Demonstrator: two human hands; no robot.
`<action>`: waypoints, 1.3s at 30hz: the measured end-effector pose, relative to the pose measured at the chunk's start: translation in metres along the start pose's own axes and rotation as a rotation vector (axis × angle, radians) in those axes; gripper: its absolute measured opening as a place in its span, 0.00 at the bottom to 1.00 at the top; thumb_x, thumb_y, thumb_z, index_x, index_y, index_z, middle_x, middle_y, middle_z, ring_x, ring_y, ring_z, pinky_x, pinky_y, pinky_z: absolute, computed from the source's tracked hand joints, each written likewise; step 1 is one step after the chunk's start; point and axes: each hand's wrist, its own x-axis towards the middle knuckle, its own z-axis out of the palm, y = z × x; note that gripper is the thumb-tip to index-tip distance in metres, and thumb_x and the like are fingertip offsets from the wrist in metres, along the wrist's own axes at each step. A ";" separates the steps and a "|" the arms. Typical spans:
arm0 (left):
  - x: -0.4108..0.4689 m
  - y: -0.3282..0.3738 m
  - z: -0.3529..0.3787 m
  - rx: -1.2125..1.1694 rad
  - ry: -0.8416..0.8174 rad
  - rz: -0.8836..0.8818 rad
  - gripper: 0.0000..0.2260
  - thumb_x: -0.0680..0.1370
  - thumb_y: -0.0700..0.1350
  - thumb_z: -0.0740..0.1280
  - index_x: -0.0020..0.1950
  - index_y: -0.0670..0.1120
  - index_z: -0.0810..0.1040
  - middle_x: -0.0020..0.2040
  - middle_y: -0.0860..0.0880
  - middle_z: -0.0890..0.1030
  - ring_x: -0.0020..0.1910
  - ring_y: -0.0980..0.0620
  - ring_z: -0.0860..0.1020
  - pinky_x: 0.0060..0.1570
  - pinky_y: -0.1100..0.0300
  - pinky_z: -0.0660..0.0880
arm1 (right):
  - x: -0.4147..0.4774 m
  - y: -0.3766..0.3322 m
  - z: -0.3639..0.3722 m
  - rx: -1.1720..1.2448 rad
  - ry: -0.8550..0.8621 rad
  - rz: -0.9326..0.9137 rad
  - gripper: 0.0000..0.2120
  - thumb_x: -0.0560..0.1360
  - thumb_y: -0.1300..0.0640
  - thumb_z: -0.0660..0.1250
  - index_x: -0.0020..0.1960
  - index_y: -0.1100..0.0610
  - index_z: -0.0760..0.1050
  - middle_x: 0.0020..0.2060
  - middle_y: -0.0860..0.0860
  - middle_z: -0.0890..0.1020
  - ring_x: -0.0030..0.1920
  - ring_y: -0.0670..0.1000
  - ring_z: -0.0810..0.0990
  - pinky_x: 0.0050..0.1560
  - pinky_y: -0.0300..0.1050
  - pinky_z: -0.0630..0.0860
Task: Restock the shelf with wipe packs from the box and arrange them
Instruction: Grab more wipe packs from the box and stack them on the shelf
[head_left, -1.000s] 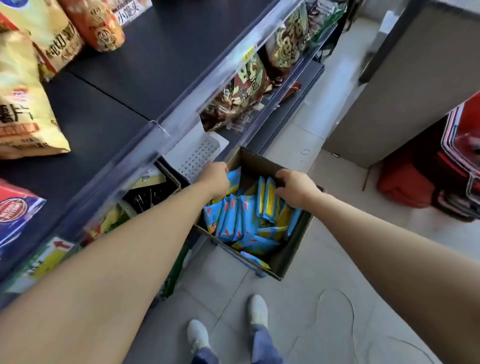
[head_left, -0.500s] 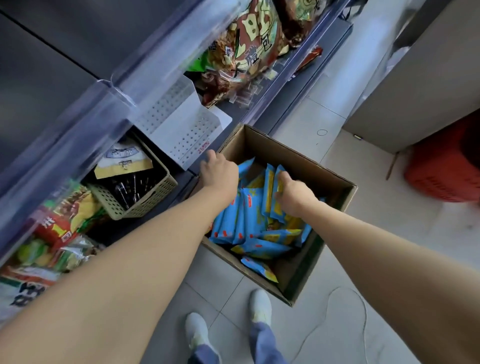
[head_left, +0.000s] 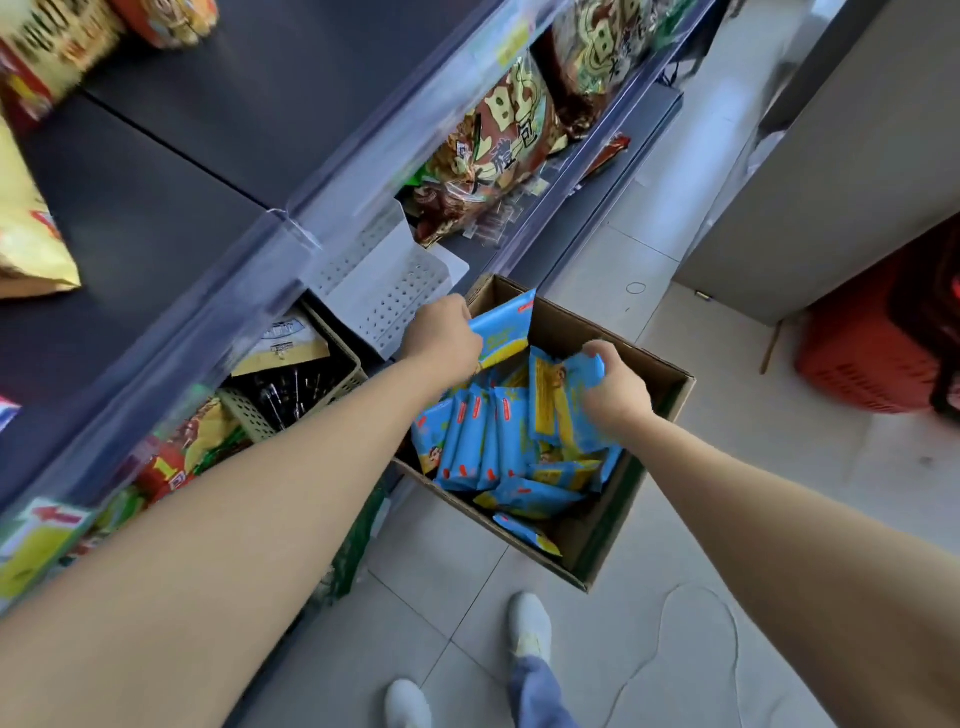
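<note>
An open cardboard box (head_left: 660, 395) sits on the floor beside the shelf unit, holding several blue and yellow wipe packs (head_left: 483, 447). My left hand (head_left: 441, 332) grips one wipe pack (head_left: 506, 332) lifted above the box's far left corner. My right hand (head_left: 615, 387) is closed on two or three upright packs (head_left: 563, 400) raised over the pile. The dark shelf (head_left: 156, 218) at upper left has a wide bare surface behind a clear plastic front rail (head_left: 322, 208).
Snack bags (head_left: 498, 140) fill the lower shelf to the right. A white perforated divider (head_left: 384, 291) and a beige basket (head_left: 301, 384) with small items sit on the shelf below. A red basket (head_left: 872, 353) stands at right by a grey cabinet (head_left: 831, 171). My shoes (head_left: 530, 629) are below.
Both hands have closed on packs and lifted them out of the pile. The view has tilted up, showing more of the upper shelf.
</note>
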 end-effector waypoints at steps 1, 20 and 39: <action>-0.005 0.003 -0.009 -0.026 0.004 0.005 0.04 0.75 0.37 0.63 0.45 0.45 0.70 0.54 0.43 0.78 0.50 0.43 0.76 0.41 0.57 0.69 | -0.009 -0.005 -0.008 0.097 0.009 -0.004 0.27 0.72 0.68 0.56 0.67 0.46 0.65 0.43 0.54 0.75 0.34 0.54 0.74 0.32 0.45 0.72; -0.245 -0.015 -0.299 -0.609 0.440 0.248 0.05 0.77 0.40 0.64 0.52 0.44 0.73 0.57 0.41 0.78 0.56 0.44 0.77 0.53 0.55 0.75 | -0.314 -0.207 -0.085 0.574 0.406 -0.534 0.12 0.68 0.64 0.62 0.41 0.46 0.69 0.39 0.53 0.74 0.34 0.54 0.74 0.34 0.48 0.77; -0.424 -0.241 -0.484 -0.737 1.092 0.025 0.05 0.79 0.39 0.63 0.54 0.44 0.73 0.50 0.50 0.71 0.42 0.54 0.72 0.34 0.67 0.69 | -0.523 -0.445 0.021 0.206 0.332 -1.286 0.38 0.70 0.69 0.57 0.74 0.45 0.54 0.50 0.53 0.74 0.45 0.56 0.75 0.45 0.47 0.71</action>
